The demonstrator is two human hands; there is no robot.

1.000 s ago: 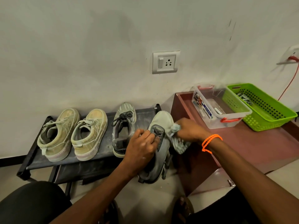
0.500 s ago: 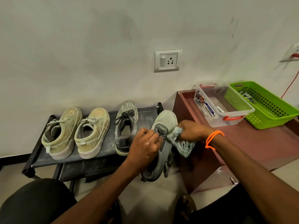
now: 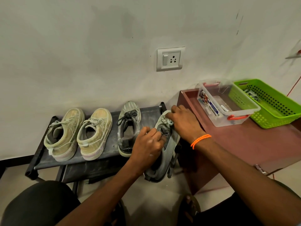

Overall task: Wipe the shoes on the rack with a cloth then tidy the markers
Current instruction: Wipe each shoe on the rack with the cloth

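Observation:
A black shoe rack (image 3: 97,157) carries two beige sneakers (image 3: 64,134) (image 3: 95,133) and a grey laced shoe (image 3: 128,126). My left hand (image 3: 149,144) grips a second grey shoe (image 3: 169,154) at the rack's right end, tilted on its side. My right hand (image 3: 182,121) presses a pale cloth (image 3: 167,121) onto the toe of that shoe; the cloth is mostly hidden under the hand. A marker (image 3: 224,108) lies in the clear plastic box (image 3: 254,110).
A low maroon table (image 3: 244,144) stands right of the rack, with the clear box and a green plastic basket (image 3: 276,119) that holds some items. A wall socket (image 3: 170,59) sits above. My knees are at the bottom.
My right hand moved the cloth from the shoe's right side up onto its toe. The left hand keeps its hold on the shoe.

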